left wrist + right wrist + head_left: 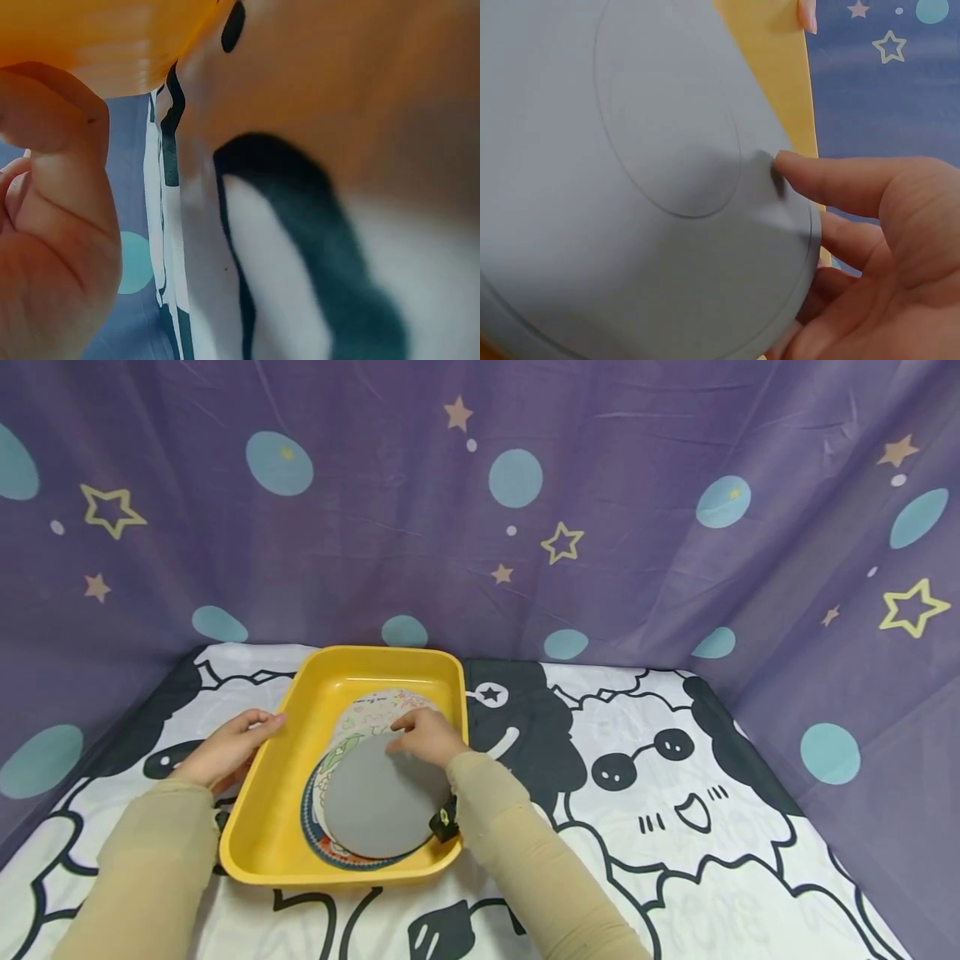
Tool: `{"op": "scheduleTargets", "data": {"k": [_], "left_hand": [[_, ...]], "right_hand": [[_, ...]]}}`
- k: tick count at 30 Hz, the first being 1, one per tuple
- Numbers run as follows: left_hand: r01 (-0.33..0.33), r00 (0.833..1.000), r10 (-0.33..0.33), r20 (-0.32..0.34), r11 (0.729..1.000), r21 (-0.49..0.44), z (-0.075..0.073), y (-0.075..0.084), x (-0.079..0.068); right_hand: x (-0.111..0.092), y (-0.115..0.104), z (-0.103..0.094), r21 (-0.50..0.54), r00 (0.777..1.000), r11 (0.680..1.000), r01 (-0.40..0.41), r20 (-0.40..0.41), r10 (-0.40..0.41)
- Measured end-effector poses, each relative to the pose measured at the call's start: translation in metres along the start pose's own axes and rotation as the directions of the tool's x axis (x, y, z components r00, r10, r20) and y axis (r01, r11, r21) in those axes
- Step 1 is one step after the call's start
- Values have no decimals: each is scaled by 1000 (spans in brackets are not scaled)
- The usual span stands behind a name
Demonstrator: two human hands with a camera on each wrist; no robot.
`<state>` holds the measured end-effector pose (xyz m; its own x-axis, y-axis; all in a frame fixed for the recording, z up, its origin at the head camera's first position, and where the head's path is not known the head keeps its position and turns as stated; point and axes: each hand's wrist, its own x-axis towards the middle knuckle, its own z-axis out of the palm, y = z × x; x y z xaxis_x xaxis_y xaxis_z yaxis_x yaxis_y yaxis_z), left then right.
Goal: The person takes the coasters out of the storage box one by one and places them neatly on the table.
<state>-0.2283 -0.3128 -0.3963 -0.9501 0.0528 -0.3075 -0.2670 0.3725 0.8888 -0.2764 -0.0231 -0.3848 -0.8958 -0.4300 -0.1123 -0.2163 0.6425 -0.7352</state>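
Note:
A yellow tray point(272, 802) holds several round, flat plates that overlap one another. Uppermost is a plain grey plate point(378, 802), which my right hand point(429, 739) pinches at its far edge. In the right wrist view the thumb point(832, 182) lies on the grey face and the other fingers are behind the edge. Under it show a white plate with pink and green drawings point(384, 706) and a blue-rimmed plate point(311, 828), both partly covered. My left hand point(225, 750) grips the tray's left rim; its curled fingers show beneath the tray in the left wrist view.
The tray rests on a cloth point(697, 785) printed with black and white cartoon sheep. Behind it and at both sides hangs a purple curtain point(420, 560) with stars and blue spots.

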Motion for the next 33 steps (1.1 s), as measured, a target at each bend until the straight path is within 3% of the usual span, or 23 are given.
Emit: {"op": "scheduleTargets", "data": {"k": [11, 22, 33], "left_hand": [[29, 999, -29, -31, 1000, -2, 2, -4, 2], [16, 1000, -17, -20, 999, -39, 4, -8, 6], [7, 1000, -8, -25, 999, -32, 2, -8, 0]], "right_hand": [[3, 3, 2, 13, 999, 1000, -3, 54, 3], [0, 3, 0, -27, 998, 1000, -6, 67, 8], [1, 1, 2, -33, 996, 999, 6, 85, -3]]}}
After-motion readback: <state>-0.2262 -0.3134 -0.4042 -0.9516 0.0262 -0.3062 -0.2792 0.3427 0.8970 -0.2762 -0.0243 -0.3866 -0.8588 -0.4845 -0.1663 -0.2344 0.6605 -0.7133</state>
